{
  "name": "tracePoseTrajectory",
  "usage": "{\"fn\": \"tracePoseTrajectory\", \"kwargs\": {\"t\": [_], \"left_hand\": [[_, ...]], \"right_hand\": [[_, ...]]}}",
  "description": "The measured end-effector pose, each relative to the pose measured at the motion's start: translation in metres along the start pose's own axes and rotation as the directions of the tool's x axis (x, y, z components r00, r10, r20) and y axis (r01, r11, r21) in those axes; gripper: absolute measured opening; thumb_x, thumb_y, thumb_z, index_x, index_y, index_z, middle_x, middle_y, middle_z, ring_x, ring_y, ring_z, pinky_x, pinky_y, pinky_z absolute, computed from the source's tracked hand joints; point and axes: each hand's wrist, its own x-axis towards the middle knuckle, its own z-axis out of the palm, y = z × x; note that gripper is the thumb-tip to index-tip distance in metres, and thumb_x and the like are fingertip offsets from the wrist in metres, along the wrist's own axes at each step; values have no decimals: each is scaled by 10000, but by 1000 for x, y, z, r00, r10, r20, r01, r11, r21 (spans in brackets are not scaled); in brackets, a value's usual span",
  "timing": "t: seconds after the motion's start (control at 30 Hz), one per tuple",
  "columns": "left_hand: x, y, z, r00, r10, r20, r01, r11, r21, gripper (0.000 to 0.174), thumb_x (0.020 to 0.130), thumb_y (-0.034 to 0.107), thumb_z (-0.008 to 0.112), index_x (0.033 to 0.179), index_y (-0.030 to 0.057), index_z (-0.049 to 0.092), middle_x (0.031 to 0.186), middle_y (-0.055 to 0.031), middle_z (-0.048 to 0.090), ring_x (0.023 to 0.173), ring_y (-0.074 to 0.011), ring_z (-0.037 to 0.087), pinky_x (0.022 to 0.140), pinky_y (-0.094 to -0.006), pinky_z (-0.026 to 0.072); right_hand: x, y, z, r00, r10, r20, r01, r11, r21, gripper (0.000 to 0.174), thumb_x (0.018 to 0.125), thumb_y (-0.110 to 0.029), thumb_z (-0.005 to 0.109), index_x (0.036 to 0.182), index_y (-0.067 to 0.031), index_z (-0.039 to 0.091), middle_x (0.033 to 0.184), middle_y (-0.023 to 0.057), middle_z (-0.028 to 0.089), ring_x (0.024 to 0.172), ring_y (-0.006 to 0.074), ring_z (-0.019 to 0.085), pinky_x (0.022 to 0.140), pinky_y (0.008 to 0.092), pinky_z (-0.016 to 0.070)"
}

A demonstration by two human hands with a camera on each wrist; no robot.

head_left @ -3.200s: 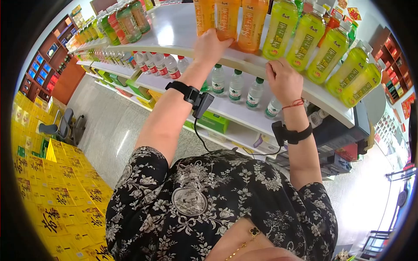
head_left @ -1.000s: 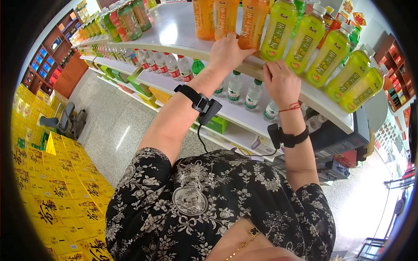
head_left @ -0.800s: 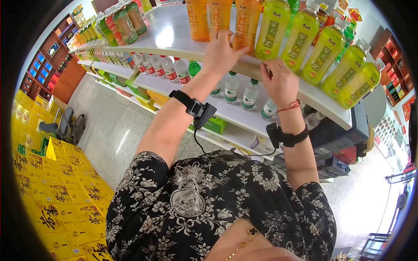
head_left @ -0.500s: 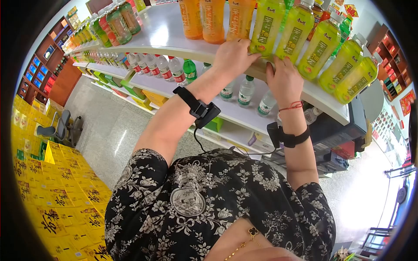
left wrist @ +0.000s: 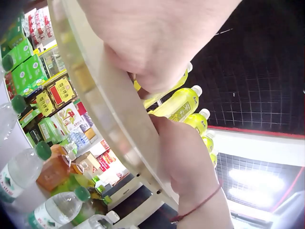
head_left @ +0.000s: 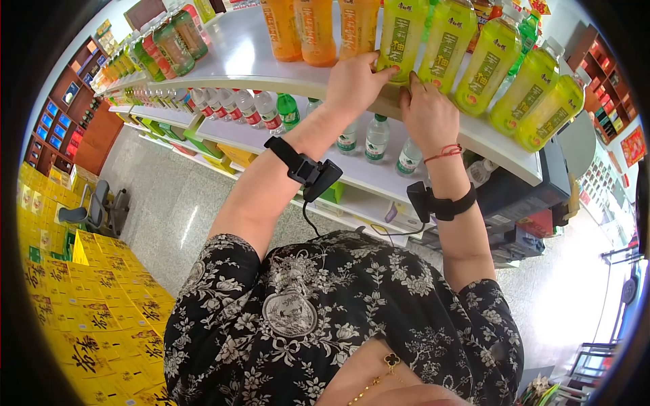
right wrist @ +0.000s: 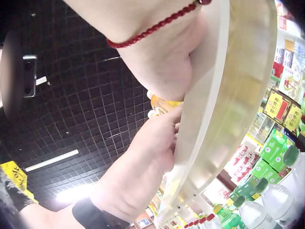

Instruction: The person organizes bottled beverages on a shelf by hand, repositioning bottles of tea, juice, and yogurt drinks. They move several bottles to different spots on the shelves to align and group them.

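Observation:
My left hand [head_left: 355,84] holds the base of the first yellow-green tea bottle [head_left: 403,39] on the top shelf, its thumb across the front and its fingers at the left side. Just left of it stand several orange bottles [head_left: 315,34]. My right hand [head_left: 430,116], with a red cord at the wrist, rests at the shelf edge [head_left: 497,143], fingertips up at the foot of the second yellow-green bottle [head_left: 447,44]. In the left wrist view, the left hand [left wrist: 159,43] hides its own fingertips. In the right wrist view, the left hand [right wrist: 145,150] reaches over the shelf board.
More yellow-green bottles [head_left: 538,88] continue to the right. On the lower shelf are water bottles with green caps [head_left: 376,139] and red caps [head_left: 245,108]. Yellow cartons [head_left: 95,311] are stacked at the left; an office chair [head_left: 98,208] stands on the floor.
My left hand has moved right along the row, from the orange bottles to the first yellow-green one. The right hand stays by the shelf edge, its fingers now reaching up further.

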Motion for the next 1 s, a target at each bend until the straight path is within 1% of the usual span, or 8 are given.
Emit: {"fn": "tracePoseTrajectory", "kwargs": {"t": [0.1, 0.3, 0.37, 0.5, 0.57, 0.8, 0.9, 1.0], "left_hand": [[2, 0, -1, 1000, -2, -25, 1, 998, -63, 375, 805, 371, 720, 818, 0, 666, 659, -155, 626, 645, -328, 629, 582, -402, 477], [4, 2, -7, 997, -56, 59, 59, 997, -49, 359, 819, 372, 710, 892, 21, 696, 647, -145, 623, 612, -315, 611, 564, -391, 459], [2, 3, -7, 998, -35, 54, 41, 993, -107, 372, 831, 397, 708, 862, 27, 682, 613, -111, 605, 534, -232, 551, 527, -343, 429], [2, 2, -7, 998, -15, 57, 21, 994, -104, 368, 835, 396, 706, 888, 32, 687, 624, -115, 619, 539, -229, 559, 532, -342, 434], [3, 4, -9, 992, -49, 117, 55, 997, -50, 324, 834, 365, 692, 980, 76, 710, 710, -130, 668, 671, -300, 652, 602, -386, 491], [1, 4, -10, 993, -43, 110, 52, 995, -82, 331, 830, 364, 694, 1011, 88, 709, 752, -128, 686, 687, -289, 662, 619, -373, 504], [0, -2, -7, 994, -46, 101, 54, 996, -75, 352, 810, 357, 717, 1041, 92, 702, 763, -132, 688, 692, -278, 666, 622, -360, 509], [-3, -10, 0, 997, -26, -67, 17, 991, -133, 394, 791, 342, 741, 1086, 87, 683, 761, -126, 688, 694, -265, 670, 618, -350, 512]], "right_hand": [[0, 0, 2, 1000, -7, -2, 7, 1000, -11, 318, 883, -258, 555, 1089, -52, 683, 806, 87, 673, 682, 242, 671, 596, 356, 545], [0, -1, 3, 1000, -23, -9, 23, 1000, -12, 316, 893, -243, 539, 1081, -29, 676, 804, 91, 671, 680, 241, 669, 602, 357, 543], [-1, -1, 4, 999, -31, -36, 31, 1000, -8, 321, 895, -245, 536, 1084, -24, 672, 799, 90, 669, 678, 242, 668, 605, 357, 542], [-1, -1, 4, 999, -28, -24, 28, 1000, -11, 323, 897, -246, 534, 1085, -23, 672, 796, 93, 668, 671, 244, 667, 601, 358, 541], [-1, -1, 5, 999, -34, -26, 33, 999, -19, 323, 899, -245, 532, 1089, -23, 670, 794, 95, 666, 663, 247, 666, 598, 359, 541], [-1, 0, 6, 999, -41, -17, 41, 999, -31, 329, 908, -246, 519, 1099, -21, 665, 783, 99, 661, 665, 252, 667, 598, 364, 540], [-2, 1, 2, 999, -24, -41, 24, 1000, 5, 307, 895, -239, 547, 1079, -30, 675, 782, 102, 658, 663, 264, 664, 597, 368, 538], [-6, 6, -2, 992, 4, -129, 14, 991, 132, 278, 864, -228, 590, 1050, -47, 693, 813, 111, 659, 717, 281, 663, 629, 385, 537]]}}
